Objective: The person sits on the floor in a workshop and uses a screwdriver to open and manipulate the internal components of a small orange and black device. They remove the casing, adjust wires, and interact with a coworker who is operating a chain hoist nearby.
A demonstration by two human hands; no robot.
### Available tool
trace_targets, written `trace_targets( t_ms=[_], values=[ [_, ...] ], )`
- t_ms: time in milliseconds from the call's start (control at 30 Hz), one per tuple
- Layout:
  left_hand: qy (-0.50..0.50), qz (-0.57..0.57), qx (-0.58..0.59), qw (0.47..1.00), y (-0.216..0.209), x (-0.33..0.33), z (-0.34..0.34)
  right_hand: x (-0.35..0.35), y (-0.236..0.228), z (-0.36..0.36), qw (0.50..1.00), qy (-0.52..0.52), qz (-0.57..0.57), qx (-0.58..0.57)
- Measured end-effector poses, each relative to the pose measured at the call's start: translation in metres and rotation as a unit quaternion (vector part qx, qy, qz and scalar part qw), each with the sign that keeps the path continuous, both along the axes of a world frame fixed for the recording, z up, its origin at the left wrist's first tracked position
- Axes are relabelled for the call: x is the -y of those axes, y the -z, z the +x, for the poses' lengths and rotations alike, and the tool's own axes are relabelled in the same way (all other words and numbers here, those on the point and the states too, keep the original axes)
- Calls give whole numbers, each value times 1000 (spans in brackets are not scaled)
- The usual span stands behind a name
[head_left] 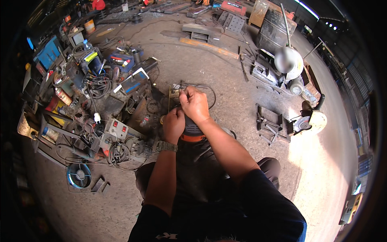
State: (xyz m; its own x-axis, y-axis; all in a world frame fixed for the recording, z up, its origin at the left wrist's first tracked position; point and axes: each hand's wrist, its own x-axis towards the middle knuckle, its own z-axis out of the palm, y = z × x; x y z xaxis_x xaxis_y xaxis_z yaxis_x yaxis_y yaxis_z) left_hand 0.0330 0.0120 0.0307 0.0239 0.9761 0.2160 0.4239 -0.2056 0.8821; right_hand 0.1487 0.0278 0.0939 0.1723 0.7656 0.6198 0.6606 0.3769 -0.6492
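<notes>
My right hand [194,105] is closed in a pinch, its fingertips close above my left hand. My left hand [174,124] is curled shut, thumb side up, with a watch on its wrist. What the fingers of either hand hold is hidden by the hands themselves. Below my right hand, between my knees, sits a dark rounded tool body [193,128] with an orange band; my right forearm partly covers it. A thin yellowish rod [169,101] stands just beyond my left hand. Past my right hand a black cable [214,97] curves in a loop on the floor.
At left are piled tools and cables, a grey switch box [116,128] with red switches, and a blue round fan [79,176]. At right stand a chop saw [295,64], another disc-bladed tool [312,122] and a metal frame [272,123]. Steel pieces [201,33] lie ahead.
</notes>
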Motion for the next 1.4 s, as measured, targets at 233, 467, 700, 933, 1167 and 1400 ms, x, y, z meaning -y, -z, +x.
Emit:
trace_targets(
  t_ms=[233,467,700,933,1167,1400],
  values=[
    [-3,-10,-21,1000,-1,-4,-6,10,-20,1,995,13,-6,95],
    [-7,3,-20,1000,5,-5,-2,-1,-28,9,989,40,-128,64],
    [-28,0,139,990,25,-13,-11,-6,-13,22,936,-165,-262,-167],
    [25,-132,360,923,25,1,-38,-18,-10,51,835,-361,-332,-247],
    [5,-138,249,959,18,25,-67,-31,-15,59,793,-439,-336,-255],
    [51,-110,233,965,22,30,-68,-21,-11,39,864,-333,-277,-256]
  ],
)
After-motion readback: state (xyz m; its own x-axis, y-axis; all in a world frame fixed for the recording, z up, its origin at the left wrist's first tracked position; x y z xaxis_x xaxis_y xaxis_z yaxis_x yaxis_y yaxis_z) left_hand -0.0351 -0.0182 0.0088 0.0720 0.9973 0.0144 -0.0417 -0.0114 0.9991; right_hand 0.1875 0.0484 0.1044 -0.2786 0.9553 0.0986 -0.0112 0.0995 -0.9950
